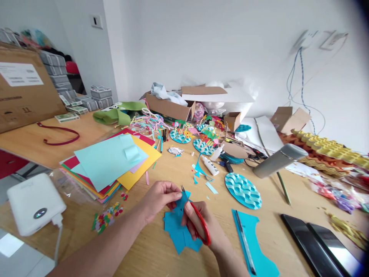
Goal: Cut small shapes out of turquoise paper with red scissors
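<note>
My left hand (161,200) pinches the upper edge of a small piece of blue paper (180,206). In my right hand (201,221) is a pair of scissors (205,227) with red handles, its blades pointing up and left beside that paper. Below both hands, more blue paper (179,236) with a jagged, pointed outline lies on the table. To the right, a pen (245,242) rests on a larger blue paper piece (259,252) with a curved cut edge. A blue oval with wavy light strips (243,190) lies just beyond it.
Coloured paper sheets (106,161) are stacked at left, near paper dots (108,219) and a white power bank (36,204). A glue bottle (210,166) lies ahead among blue scraps. At right are a grey cylinder (279,159), black phones (302,240) and egg trays (325,148).
</note>
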Demonstrator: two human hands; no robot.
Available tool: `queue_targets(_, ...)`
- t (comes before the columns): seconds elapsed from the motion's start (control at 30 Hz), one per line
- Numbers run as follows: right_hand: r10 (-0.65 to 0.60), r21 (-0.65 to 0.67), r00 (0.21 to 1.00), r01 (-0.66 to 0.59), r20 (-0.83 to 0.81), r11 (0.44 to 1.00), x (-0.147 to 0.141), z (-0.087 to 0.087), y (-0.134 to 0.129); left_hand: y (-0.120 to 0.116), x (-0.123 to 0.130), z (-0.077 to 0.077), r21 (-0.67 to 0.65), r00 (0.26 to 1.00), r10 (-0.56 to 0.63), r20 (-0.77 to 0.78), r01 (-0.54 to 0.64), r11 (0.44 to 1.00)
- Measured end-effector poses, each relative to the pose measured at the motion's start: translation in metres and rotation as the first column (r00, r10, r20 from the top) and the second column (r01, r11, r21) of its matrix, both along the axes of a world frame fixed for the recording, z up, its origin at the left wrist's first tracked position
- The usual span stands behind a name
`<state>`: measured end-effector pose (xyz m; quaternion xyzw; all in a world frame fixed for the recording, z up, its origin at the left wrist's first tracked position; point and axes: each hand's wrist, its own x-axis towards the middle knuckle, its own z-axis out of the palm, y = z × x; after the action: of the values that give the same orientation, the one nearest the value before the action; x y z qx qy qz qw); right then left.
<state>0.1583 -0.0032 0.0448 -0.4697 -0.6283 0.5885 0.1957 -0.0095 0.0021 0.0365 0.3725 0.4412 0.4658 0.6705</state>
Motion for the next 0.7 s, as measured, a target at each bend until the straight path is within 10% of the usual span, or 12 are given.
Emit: queue_targets(0.7, -0.2, 0.112, 0.974, 0.211, -0.104, 0.971, -0.003, -0.002, 0.011, 0.001, 0.002, -0.007, -0.028, 0.997, 0.07, 0.012, -0.07, 0.997)
